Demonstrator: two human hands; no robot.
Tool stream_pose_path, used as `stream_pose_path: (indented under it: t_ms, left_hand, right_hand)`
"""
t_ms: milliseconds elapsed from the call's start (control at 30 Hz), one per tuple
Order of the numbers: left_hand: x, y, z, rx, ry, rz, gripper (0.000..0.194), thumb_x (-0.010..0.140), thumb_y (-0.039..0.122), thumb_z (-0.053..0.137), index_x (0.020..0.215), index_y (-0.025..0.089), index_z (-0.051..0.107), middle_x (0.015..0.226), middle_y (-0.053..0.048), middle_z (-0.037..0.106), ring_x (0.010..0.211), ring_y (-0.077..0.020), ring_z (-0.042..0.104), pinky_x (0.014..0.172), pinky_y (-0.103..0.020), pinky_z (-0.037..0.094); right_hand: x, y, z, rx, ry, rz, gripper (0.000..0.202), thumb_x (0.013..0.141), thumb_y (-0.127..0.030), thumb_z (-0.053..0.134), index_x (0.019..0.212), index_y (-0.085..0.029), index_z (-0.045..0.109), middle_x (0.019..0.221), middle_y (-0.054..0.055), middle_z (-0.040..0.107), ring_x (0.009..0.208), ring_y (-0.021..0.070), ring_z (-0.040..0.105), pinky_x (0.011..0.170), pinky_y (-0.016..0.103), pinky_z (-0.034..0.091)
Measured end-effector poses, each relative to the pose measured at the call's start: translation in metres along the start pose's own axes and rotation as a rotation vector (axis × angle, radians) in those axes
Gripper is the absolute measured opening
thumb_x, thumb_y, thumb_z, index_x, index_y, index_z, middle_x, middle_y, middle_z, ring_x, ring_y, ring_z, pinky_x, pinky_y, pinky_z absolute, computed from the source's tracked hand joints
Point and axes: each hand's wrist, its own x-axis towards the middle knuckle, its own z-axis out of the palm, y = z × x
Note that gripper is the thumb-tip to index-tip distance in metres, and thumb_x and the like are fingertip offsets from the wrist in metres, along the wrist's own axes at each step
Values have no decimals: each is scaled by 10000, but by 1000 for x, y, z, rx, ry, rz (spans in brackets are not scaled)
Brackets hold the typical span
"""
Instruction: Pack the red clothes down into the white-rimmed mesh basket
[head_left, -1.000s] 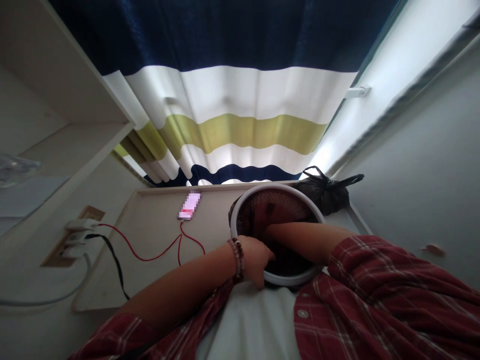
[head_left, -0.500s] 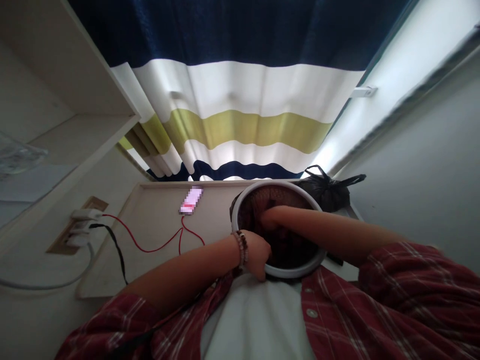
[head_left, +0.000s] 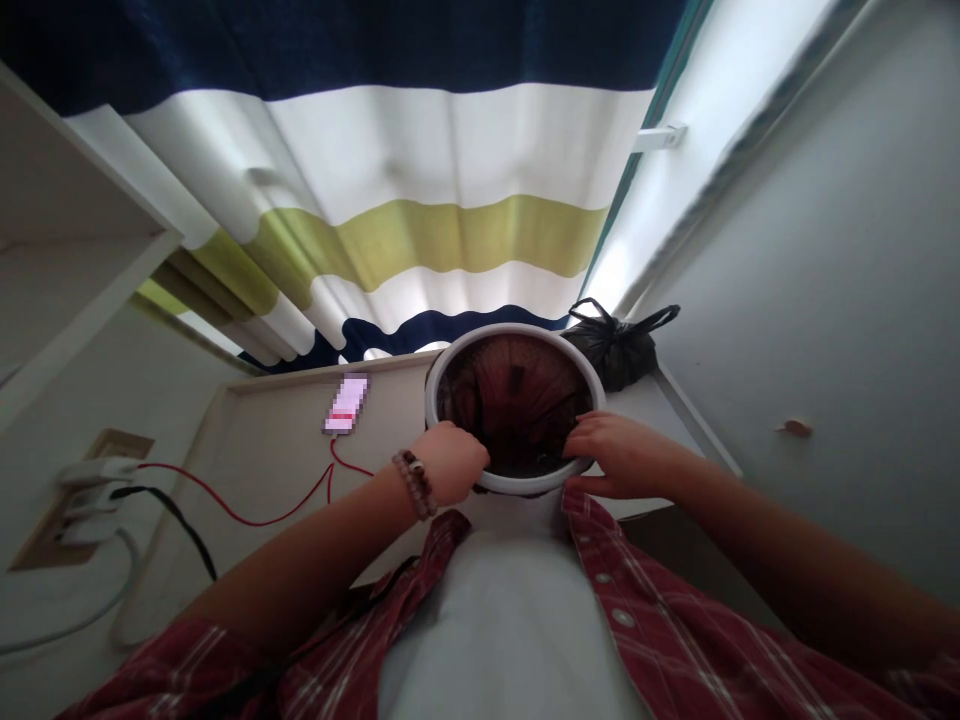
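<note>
A round bin (head_left: 591,362) with a pale rim stands close to my body, lined with a dark, see-through bag (head_left: 517,400) that spreads over its inside. My left hand (head_left: 451,462), with a beaded bracelet at the wrist, is closed over the near left part of the rim. On the right part of the rim lies my right hand (head_left: 611,455), its fingers bent over the edge into the bin and its thumb outside. Both hands grip the rim.
Behind the bin to the right sits a tied black plastic bag (head_left: 619,350). A phone (head_left: 346,404) on a red cable lies on the pale desk (head_left: 277,430). Plugs (head_left: 94,500) fill a wall socket at left. A striped curtain (head_left: 450,235) hangs behind.
My right hand has come up out of the bin and now holds its right rim. My left hand stays at the rim. The view has shifted, and the inside of the bin shows more.
</note>
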Motion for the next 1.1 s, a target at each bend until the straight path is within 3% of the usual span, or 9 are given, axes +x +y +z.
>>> stream_pose_path:
  t_ms: [167,267,367,633,767,933,1100]
  left_hand:
    - [13,21,-6,-54,54,39,417,736,493,605,984,173,702,909,-132,710,865,-292,667,779,-386,504]
    - [27,31,0,-59,35,3,420,793,508,526,921,157,718,845,-140,706,792,-276,673,710,-361,510]
    - [35,26,7,-60,12,-19,427,775,533,535,885,174,739,783,-135,703,744,-281,672,671,-365,508]
    - [34,18,9,-77,33,-53,406,730,547,574,893,221,753,764,-112,708,740,-286,671,652,-363,503]
    - [33,20,8,-98,56,-71,418,728,566,580,903,221,740,801,-98,707,770,-287,671,666,-363,500]
    - [32,18,5,-165,139,32,509,745,627,576,1073,253,687,1011,-61,702,914,-255,659,746,-325,485]
    - [29,15,4,-161,139,103,431,818,619,519,1051,305,699,973,-20,717,903,-222,664,690,-290,447]
  right_hand:
    - [16,-11,23,-17,10,-34,362,859,-508,549,802,-179,689,765,73,682,786,220,624,755,329,396]
    - [22,-13,28,-67,-21,-14,358,806,-519,595,807,-175,692,780,84,693,743,221,632,674,307,382]
    - [25,-8,28,-120,-70,7,366,759,-531,627,797,-175,701,765,93,700,708,227,641,632,301,379]
    - [28,6,24,-152,-120,13,446,698,-608,638,788,-177,712,763,99,703,710,247,655,600,304,373]
    - [28,5,23,-81,-74,-27,424,685,-602,659,798,-195,696,802,67,695,774,239,641,654,314,376]
    - [27,3,26,-24,39,-26,470,698,-650,643,810,-195,676,803,51,665,781,217,603,668,316,351]
    - [24,5,40,-30,167,-64,508,764,-691,565,711,-189,619,735,38,619,714,182,548,650,325,305]
